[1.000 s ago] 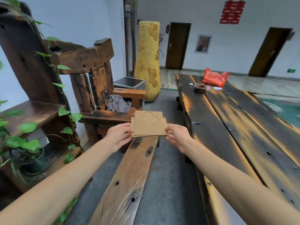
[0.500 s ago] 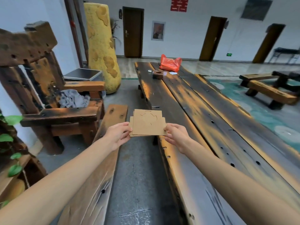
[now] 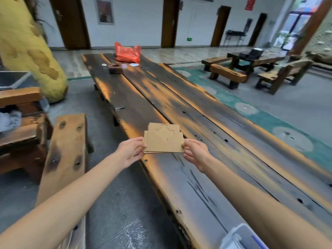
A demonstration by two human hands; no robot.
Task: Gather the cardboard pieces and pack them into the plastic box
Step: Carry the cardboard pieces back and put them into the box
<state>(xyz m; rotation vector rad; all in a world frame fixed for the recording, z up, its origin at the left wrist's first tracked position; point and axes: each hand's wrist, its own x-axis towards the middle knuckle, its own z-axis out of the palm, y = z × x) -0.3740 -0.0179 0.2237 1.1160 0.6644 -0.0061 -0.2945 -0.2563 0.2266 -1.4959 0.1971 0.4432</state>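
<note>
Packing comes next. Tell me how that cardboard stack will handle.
The cardboard stack likely stays stiff: it spans flat between left hand and right hand. Probably light, pinched at edges. Offset sheets may slide apart.

single head view, looking forward and down, along the table [image 3: 206, 112], close over outstretched arms

Soft daylight comes in from the bright, washed-out window [image 3: 294, 24] at far right. The dark worktop [image 3: 179, 108] shows a dull sheen and no hard shadows. Edges bow with wide-angle stretch, and the plastic box [image 3: 240, 238] at the bottom is smeared and blurry.
</note>
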